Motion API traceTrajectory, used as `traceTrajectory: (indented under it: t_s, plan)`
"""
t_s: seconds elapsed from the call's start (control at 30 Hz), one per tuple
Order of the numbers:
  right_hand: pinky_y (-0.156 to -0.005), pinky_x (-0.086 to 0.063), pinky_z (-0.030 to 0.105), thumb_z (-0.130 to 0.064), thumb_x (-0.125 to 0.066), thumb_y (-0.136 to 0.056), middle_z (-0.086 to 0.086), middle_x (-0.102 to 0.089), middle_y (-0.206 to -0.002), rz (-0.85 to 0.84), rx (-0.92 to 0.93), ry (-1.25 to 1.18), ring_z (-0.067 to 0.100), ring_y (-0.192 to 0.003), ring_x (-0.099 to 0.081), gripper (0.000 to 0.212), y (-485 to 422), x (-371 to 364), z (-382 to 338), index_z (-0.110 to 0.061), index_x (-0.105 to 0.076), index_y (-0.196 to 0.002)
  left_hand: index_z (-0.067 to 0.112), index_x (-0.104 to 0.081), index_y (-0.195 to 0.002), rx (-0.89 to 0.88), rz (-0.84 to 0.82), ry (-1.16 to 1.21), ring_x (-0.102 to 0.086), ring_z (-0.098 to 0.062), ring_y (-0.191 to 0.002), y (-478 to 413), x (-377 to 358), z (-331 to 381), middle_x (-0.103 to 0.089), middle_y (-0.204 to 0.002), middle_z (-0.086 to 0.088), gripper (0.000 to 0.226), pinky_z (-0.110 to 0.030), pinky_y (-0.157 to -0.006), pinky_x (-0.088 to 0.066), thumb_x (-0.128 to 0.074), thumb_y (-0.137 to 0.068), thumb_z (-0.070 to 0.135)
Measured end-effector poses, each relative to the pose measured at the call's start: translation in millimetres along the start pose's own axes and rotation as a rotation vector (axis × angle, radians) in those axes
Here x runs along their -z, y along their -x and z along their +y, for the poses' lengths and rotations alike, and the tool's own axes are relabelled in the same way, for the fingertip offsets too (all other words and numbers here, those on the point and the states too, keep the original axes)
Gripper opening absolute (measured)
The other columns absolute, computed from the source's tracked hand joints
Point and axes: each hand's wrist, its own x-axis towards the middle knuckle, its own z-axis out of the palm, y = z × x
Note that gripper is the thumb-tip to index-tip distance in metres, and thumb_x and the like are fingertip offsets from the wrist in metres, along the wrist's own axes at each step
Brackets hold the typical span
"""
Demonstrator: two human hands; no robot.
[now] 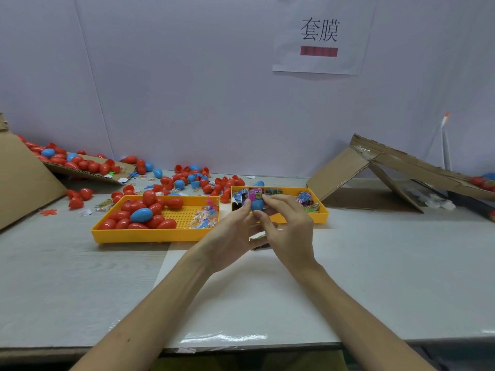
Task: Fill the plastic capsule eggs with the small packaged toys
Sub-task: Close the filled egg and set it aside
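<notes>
Blue capsule egg (257, 205) is pinched by left hand (231, 234) and right hand (289, 231) beside the toy tray (322, 213) (short reach, I'd guess).

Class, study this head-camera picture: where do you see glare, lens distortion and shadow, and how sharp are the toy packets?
Head view: glare streaks the white sheet near its front edge; the wide lens stretches both forearms downward; soft, even light leaves a faint shadow under the left yellow tray; packets in the right yellow tray are too soft to read.
</notes>
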Motion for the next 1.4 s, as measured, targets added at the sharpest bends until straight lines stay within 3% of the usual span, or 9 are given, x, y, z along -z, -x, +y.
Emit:
traceTrajectory:
  t_s: [0.1,0.23,0.53,0.63,0.77,0.93,1.1,1.3,1.4]
  plan:
    - [-0.087,-0.055,0.033,-0.008,-0.083,-0.079,0.008,-0.073,-0.104,0.02,0.025,0.03,0.023,-0.098,-0.068,0.026,0.2,-0.6,1.3,-0.002,-0.075,-0.103,0.028,-0.063,-0.131,-0.003,-0.014,0.002,-0.062,-0.019,-0.126,0.3,0.6,-0.4,-0.064,-0.138,0.003,0.047,-0.035,-0.094,-0.055,-0.043,-0.098,0.055]
    - [-0.086,-0.055,0.033,-0.008,-0.082,-0.079,0.009,-0.072,-0.1,0.033,0.045,0.028,0.023,-0.095,-0.068,0.022,0.7,-1.3,2.6,-0.002,-0.075,-0.099,0.032,-0.073,-0.12,0.007,-0.02,0.015,-0.063,-0.019,-0.124,0.8,-0.1,-0.1,-0.065,-0.136,0.001,0.043,-0.033,-0.088,-0.059,-0.044,-0.098,0.054]
    - [-0.089,-0.054,0.035,-0.02,-0.079,-0.084,0.0,-0.071,-0.107,-0.001,-0.004,-0.044,0.018,-0.1,-0.066,0.03,-0.4,-0.9,-0.6,-0.01,-0.072,-0.111,0.033,-0.074,-0.121,0.036,0.0,0.034,-0.061,-0.023,-0.127,-2.1,2.5,-1.2,-0.061,-0.142,0.004,0.051,-0.046,-0.102,-0.047,-0.027,-0.107,0.048]
    - [-0.092,-0.051,0.037,-0.021,-0.079,-0.084,0.001,-0.074,-0.109,0.0,0.015,0.037,0.016,-0.105,-0.066,0.031,0.5,-1.1,1.7,-0.009,-0.074,-0.112,0.032,-0.076,-0.117,0.016,0.031,0.001,-0.067,-0.021,-0.118,-3.3,4.4,-2.2,-0.066,-0.135,-0.002,0.045,-0.043,-0.098,-0.05,-0.035,-0.105,0.049]
    - [-0.092,-0.048,0.031,-0.015,-0.079,-0.083,0.002,-0.074,-0.109,-0.02,0.035,0.058,0.016,-0.102,-0.067,0.033,0.8,-2.0,2.2,-0.008,-0.074,-0.115,0.033,-0.075,-0.117,-0.063,0.088,-0.067,-0.061,-0.021,-0.116,-4.9,5.9,-1.4,-0.069,-0.129,-0.002,0.039,-0.049,-0.11,-0.041,-0.054,-0.094,0.057]
    - [-0.089,-0.051,0.035,-0.009,-0.082,-0.08,0.004,-0.073,-0.107,-0.018,0.078,0.062,0.018,-0.1,-0.067,0.034,2.1,-2.3,2.9,-0.005,-0.074,-0.114,0.022,-0.066,-0.129,-0.063,0.091,-0.129,-0.068,-0.02,-0.11,-4.4,8.0,-3.9,-0.071,-0.125,-0.004,0.047,-0.043,-0.103,-0.048,-0.06,-0.095,0.053]
    - [-0.082,-0.057,0.044,-0.004,-0.081,-0.08,0.007,-0.072,-0.102,0.015,0.097,0.024,0.022,-0.094,-0.068,0.027,1.0,-2.2,5.7,-0.003,-0.076,-0.107,0.026,-0.073,-0.118,-0.037,0.085,-0.117,-0.07,-0.019,-0.108,-4.3,7.7,-3.5,-0.073,-0.117,-0.002,0.039,-0.038,-0.094,-0.05,-0.06,-0.094,0.053]
    - [-0.088,-0.056,0.036,-0.006,-0.08,-0.083,0.004,-0.071,-0.106,0.001,0.068,-0.008,0.015,-0.098,-0.066,0.032,0.2,-1.4,4.0,-0.006,-0.074,-0.114,0.034,-0.077,-0.112,-0.025,0.068,-0.105,-0.069,-0.017,-0.114,-5.4,7.5,-3.8,-0.07,-0.128,0.003,0.035,-0.039,-0.098,-0.048,-0.056,-0.093,0.056]
    - [-0.09,-0.054,0.031,-0.008,-0.081,-0.082,0.003,-0.072,-0.106,0.012,0.046,-0.03,0.008,-0.099,-0.063,0.034,-0.8,-1.3,2.8,-0.006,-0.072,-0.115,0.03,-0.072,-0.12,-0.022,0.035,-0.083,-0.066,-0.018,-0.12,-5.7,7.4,-3.1,-0.067,-0.133,0.004,0.042,-0.041,-0.103,-0.047,-0.053,-0.093,0.056]
